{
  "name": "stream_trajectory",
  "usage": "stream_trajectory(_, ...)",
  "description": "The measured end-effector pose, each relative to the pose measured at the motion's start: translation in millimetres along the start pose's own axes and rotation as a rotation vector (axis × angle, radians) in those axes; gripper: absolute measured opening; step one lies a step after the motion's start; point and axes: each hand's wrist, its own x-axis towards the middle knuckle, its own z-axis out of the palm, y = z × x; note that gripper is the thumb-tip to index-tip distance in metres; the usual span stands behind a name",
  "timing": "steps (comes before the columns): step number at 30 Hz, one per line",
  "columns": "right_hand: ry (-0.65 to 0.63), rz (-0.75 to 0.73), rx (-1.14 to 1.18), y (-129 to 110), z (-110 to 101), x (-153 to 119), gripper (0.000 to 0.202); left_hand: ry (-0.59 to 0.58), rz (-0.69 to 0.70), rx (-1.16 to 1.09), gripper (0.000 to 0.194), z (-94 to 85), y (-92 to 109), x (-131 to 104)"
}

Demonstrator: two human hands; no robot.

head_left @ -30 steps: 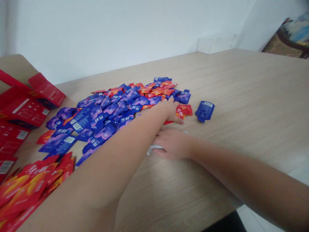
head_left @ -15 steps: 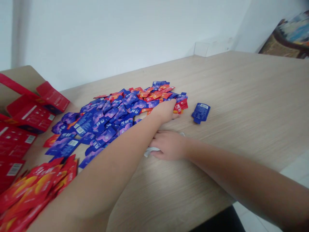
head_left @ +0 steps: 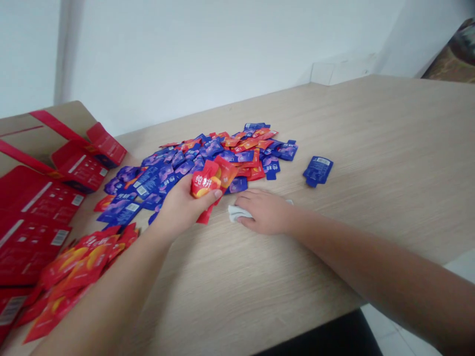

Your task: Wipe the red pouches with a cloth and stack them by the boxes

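My left hand [head_left: 180,207] is closed on a few red and orange sachets [head_left: 208,185], its thumb pressed across their front. It holds them above the near side of a mixed heap of purple sachets [head_left: 170,173] and red ones. Just to the right, my right hand [head_left: 265,212] lies low on the table, fingers curled over a crumpled white cloth [head_left: 237,213]. The cloth sticks out on both sides of that hand, and its middle is hidden under the palm.
Red printed boxes [head_left: 44,198] with raised flaps stand in a row at the left. In front of them is a pile of red sachets [head_left: 81,267]. A single purple sachet [head_left: 318,170] lies apart on the wooden table [head_left: 371,148]. A wall runs behind.
My left hand has drawn back from the heap's right side toward the left and nearer me, now with red sachets in it. My right hand stays on the cloth. The view has turned slightly left.
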Motion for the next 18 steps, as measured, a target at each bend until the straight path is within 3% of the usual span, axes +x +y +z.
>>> stream_trajectory(4,0.028,0.093,-0.026,1,3,4,0.036,-0.147,-0.062,0.236,0.052,-8.3,-31,-37)
stream_trajectory(8,0.017,0.160,-0.046,-1,2,5,0.035,-0.224,-0.072,0.350,0.058,-8.9,-48,-46)
stream_trajectory(12,-0.014,0.227,-0.079,-2,-1,4,0.036,-0.183,-0.009,0.462,0.058,-7.7,-57,-48)
stream_trajectory(18,0.002,0.306,-0.101,1,-8,4,0.037,-0.066,0.258,0.536,0.042,-10.1,-65,-55)
